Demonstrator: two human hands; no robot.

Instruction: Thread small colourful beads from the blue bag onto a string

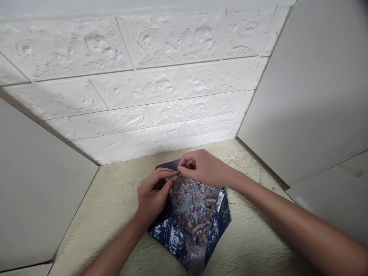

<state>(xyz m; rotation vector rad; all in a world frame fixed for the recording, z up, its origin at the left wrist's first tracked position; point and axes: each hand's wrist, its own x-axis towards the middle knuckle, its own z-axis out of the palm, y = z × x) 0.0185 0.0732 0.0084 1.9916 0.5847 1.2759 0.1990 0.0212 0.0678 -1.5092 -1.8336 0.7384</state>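
Observation:
A dark blue tray with a silvery floral pattern and angled sides lies on the table. Many small loose beads fill it, in clear, white, pink, red and a few other colours. Over the tray's far left part, my left hand is closed in a pinch, thumb against fingers. My right hand comes in from the right, also pinching, its fingertips almost meeting those of the left. Something tiny and shiny shows between the two sets of fingertips, too small to make out.
A pale wooden tabletop lies under the tray. Thin tangled threads lie at its far right. White brick-patterned wall stands behind, with a white panel on the left and another panel on the right.

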